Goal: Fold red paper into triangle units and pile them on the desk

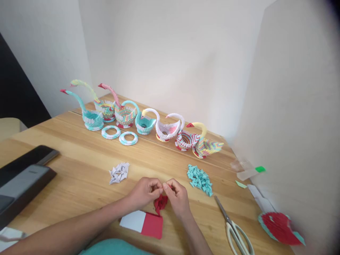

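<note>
My left hand (145, 193) and my right hand (177, 198) meet fingertip to fingertip over the table. Both are closed in a pinch on a small piece of red paper, mostly hidden by the fingers. Just below them lies a small pile of folded red paper pieces (160, 203). Nearer to me are a flat white paper rectangle (132, 221) and a red paper rectangle (152, 225), side by side. A heap of folded pale lilac pieces (119, 173) is left of my hands, and a heap of folded teal pieces (199, 179) is to the right.
Scissors (233, 230) lie at the right. Several folded-paper swans (145, 122) line the back, with two paper rings (128, 138) before them. A dark phone-like device (29, 161) and a grey box-like object (26, 191) sit left. Red and teal paper (280, 226) rests by the right wall.
</note>
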The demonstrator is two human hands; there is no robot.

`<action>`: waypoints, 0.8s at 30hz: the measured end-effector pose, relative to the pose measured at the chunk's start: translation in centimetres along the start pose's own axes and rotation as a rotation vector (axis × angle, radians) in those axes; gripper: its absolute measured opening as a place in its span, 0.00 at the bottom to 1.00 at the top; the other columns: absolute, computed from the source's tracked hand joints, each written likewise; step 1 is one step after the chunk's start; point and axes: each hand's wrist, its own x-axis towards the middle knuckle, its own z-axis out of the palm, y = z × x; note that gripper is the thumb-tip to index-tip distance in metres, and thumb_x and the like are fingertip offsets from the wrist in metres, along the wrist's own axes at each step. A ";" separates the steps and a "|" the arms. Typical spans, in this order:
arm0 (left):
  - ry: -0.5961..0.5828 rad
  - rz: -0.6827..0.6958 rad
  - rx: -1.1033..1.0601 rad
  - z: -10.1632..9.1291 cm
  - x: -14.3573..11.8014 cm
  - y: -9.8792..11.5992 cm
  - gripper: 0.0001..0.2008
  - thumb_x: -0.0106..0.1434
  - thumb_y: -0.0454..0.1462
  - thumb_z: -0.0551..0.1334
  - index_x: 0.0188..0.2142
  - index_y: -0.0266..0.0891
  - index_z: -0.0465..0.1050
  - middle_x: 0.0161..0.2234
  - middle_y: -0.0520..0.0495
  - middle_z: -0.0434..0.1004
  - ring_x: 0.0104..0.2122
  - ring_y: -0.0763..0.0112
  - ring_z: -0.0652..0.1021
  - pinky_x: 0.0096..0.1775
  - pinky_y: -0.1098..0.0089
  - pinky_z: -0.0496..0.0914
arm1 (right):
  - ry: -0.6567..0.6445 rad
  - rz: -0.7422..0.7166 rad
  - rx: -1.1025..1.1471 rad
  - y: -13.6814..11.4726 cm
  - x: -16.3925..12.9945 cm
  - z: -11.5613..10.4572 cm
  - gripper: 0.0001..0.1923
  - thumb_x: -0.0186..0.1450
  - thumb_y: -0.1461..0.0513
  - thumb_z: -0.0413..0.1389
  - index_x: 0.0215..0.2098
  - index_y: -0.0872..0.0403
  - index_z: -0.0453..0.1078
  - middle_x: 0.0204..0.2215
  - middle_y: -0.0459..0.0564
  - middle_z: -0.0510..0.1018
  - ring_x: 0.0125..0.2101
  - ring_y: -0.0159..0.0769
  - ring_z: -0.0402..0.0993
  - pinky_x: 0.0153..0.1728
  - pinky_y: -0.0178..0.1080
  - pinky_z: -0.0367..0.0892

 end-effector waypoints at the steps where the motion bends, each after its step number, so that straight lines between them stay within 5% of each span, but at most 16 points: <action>1: 0.003 0.004 -0.005 0.1 0.0 -0.2 0.11 0.58 0.40 0.59 0.22 0.36 0.68 0.19 0.53 0.67 0.22 0.74 0.66 0.27 0.73 0.61 | 0.003 -0.012 -0.001 0.0 0.0 0.0 0.20 0.62 0.49 0.56 0.20 0.53 0.63 0.16 0.40 0.61 0.19 0.30 0.56 0.22 0.33 0.54; 9: 0.040 -0.024 -0.039 0.2 0.2 -0.1 0.13 0.55 0.44 0.61 0.21 0.37 0.67 0.17 0.54 0.63 0.20 0.75 0.63 0.25 0.74 0.59 | -0.010 -0.133 -0.091 0.2 0.1 -0.3 0.18 0.64 0.51 0.54 0.23 0.53 0.67 0.17 0.43 0.67 0.19 0.32 0.62 0.23 0.34 0.57; 15: 0.012 0.018 -0.110 -0.1 -0.1 0.2 0.17 0.58 0.49 0.62 0.26 0.36 0.71 0.20 0.50 0.71 0.23 0.71 0.71 0.29 0.70 0.66 | 0.160 -0.295 -0.116 0.7 -0.5 -0.5 0.16 0.66 0.54 0.54 0.22 0.52 0.67 0.19 0.44 0.68 0.22 0.34 0.63 0.27 0.36 0.57; 20: 0.371 0.065 -0.324 -1.4 0.0 1.4 0.21 0.64 0.48 0.58 0.53 0.40 0.64 0.40 0.45 0.76 0.41 0.66 0.76 0.49 0.64 0.67 | 0.401 -0.134 0.297 0.6 -0.2 -0.5 0.18 0.68 0.51 0.51 0.24 0.52 0.65 0.22 0.45 0.69 0.28 0.36 0.67 0.34 0.37 0.63; 24: 0.463 -0.081 -0.588 -1.7 0.5 1.6 0.28 0.61 0.51 0.60 0.55 0.41 0.59 0.46 0.41 0.75 0.43 0.63 0.77 0.52 0.59 0.66 | 0.546 -0.125 0.529 0.9 0.4 -0.7 0.19 0.66 0.49 0.54 0.24 0.52 0.65 0.23 0.42 0.68 0.30 0.33 0.67 0.47 0.40 0.62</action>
